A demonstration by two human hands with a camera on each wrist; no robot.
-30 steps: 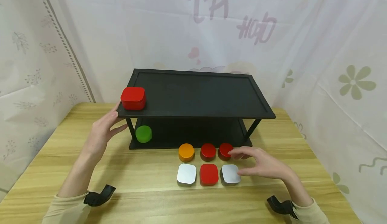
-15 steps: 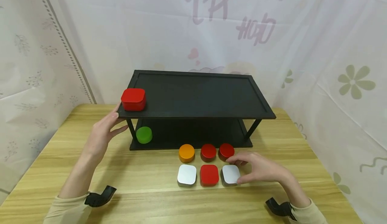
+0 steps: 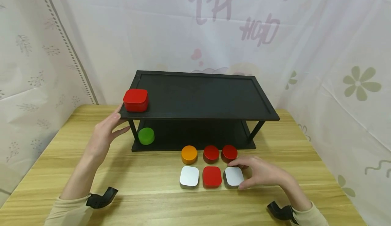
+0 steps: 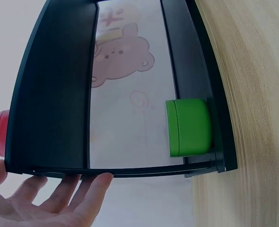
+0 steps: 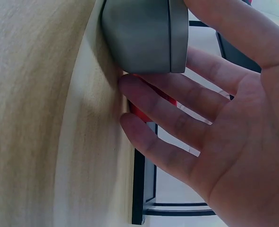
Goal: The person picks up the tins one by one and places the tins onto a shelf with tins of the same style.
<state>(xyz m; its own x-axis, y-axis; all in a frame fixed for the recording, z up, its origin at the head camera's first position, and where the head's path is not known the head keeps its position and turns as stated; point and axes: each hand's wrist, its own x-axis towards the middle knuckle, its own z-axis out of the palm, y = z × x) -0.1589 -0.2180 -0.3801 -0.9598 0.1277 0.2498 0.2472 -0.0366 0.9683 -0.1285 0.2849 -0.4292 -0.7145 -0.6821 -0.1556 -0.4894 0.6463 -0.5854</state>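
A black two-tier shelf (image 3: 198, 95) stands on the table. My left hand (image 3: 102, 134) grips the left end of its upper board; in the left wrist view the fingers (image 4: 94, 196) lie against that end. My right hand (image 3: 264, 171) holds a silver square tin (image 3: 234, 175) on the table, thumb at its near right corner and a finger at its far side. In the right wrist view the silver tin (image 5: 141, 35) has a lid seam, and the other fingers (image 5: 167, 113) extend beside it. A red square tin (image 3: 212, 176) and another silver square tin (image 3: 189, 176) sit to its left.
A red square tin (image 3: 135, 100) sits on the upper board's front left corner; a green tin (image 3: 146, 136) is on the lower board's left. Before the shelf are an orange round tin (image 3: 189, 154) and two red round tins, one (image 3: 229, 153) near my right fingers.
My right hand has moved slightly left and toward me, from beside the red round tin down around the silver square tin. My left hand has stayed on the shelf.
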